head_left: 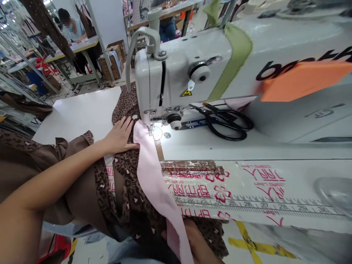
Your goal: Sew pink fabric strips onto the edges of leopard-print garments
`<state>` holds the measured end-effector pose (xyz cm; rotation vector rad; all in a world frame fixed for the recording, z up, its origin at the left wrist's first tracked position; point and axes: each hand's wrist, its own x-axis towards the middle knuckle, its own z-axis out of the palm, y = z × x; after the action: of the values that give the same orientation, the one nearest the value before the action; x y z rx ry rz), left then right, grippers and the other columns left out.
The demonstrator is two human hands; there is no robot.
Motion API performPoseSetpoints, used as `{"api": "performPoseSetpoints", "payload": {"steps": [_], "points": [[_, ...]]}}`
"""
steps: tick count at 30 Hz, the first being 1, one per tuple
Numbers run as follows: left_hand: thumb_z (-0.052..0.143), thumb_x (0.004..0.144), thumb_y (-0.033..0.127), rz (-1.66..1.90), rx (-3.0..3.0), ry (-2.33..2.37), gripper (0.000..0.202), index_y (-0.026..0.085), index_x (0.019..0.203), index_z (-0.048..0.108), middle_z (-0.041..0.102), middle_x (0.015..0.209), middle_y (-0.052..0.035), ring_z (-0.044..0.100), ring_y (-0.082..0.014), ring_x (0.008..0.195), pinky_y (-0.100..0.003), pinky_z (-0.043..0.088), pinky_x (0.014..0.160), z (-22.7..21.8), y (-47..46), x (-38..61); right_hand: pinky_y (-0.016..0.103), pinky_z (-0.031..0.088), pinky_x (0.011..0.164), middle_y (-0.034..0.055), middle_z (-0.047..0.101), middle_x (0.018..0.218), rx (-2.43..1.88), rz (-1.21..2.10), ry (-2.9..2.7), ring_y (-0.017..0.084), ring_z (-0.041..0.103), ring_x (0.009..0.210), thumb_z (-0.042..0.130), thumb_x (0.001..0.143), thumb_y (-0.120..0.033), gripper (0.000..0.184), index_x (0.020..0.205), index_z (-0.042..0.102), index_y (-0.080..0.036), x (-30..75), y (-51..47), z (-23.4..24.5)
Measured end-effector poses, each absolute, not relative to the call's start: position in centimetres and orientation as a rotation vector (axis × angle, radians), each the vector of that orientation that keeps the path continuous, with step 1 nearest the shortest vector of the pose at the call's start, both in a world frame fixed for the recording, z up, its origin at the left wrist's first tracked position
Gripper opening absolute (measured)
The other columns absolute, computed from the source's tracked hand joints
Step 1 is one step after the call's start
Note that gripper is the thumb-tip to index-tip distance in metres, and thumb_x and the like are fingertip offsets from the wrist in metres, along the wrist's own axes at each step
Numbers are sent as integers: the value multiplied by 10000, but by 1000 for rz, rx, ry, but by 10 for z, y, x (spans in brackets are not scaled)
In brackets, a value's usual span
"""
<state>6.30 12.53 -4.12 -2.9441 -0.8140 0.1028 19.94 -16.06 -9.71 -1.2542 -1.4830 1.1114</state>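
My left hand (122,136) lies flat on dark leopard-print fabric (125,104), fingers stretched out, beside the needle area. Its thumb touches the edge of a pale pink fabric strip (151,168). This strip runs from the presser foot (151,129) down over the table's front edge. Low in the view, my right hand (194,236) is closed around the hanging part of the strip, which hides most of its fingers. The white sewing machine (170,73) stands over the strip's upper end. Brown fabric (82,183) with leopard-print edging hangs under my left forearm.
Black-handled scissors (227,123) and a blue tool (194,124) lie right of the needle. A printed ruler (247,204) runs along the table's front edge. An orange card (302,82) and a green fabric strip (233,58) are on the machine. Another person (73,29) sits behind.
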Motion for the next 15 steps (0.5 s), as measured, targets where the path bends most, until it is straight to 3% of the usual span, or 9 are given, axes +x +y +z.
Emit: {"api": "performPoseSetpoints", "payload": {"steps": [4, 8, 11, 13, 15], "points": [[324, 730, 763, 122, -2837, -973, 984, -12, 1336, 282, 225, 1414, -265, 201, -421, 1307, -541, 223, 1040, -40, 104, 56, 211, 253, 423, -38, 282, 464, -1147, 1146, -1539, 80, 277, 437, 396, 775, -250, 303, 524, 241, -182, 205, -164, -99], [326, 689, 797, 129, -2679, -1075, 1002, -29, 1251, 407, 413, 1284, -295, 401, -435, 1178, -590, 254, 980, -28, 92, 56, 212, 311, 456, -16, 399, 495, -1123, 1147, -1596, 98, 382, 471, 389, 805, -237, 297, 519, 332, -180, 207, -169, -102], [431, 639, 791, 69, -2616, -1003, 1002, -59, 1168, 468, 522, 1139, -310, 501, -435, 1058, -630, 270, 946, -15, 83, 59, 218, 354, 495, 5, 482, 546, -1213, 1099, -1586, 116, 459, 527, 413, 820, -238, 317, 510, 386, -174, 204, -171, -106], [546, 684, 675, -48, -2713, -614, 853, -16, 1178, 465, 512, 1179, -282, 489, -410, 1098, -589, 330, 949, -9, 72, 62, 230, 382, 516, 20, 529, 582, -1291, 1056, -1561, 128, 484, 545, 424, 826, -248, 310, 526, 444, -173, 200, -170, -108], [588, 800, 402, -152, -2810, -46, 512, 71, 1174, 477, 504, 1236, -204, 451, -327, 1187, -475, 396, 974, -5, 57, 65, 245, 404, 531, 29, 561, 609, -1343, 1039, -1525, 139, 497, 554, 435, 821, -261, 269, 574, 498, -172, 198, -170, -110]]}}
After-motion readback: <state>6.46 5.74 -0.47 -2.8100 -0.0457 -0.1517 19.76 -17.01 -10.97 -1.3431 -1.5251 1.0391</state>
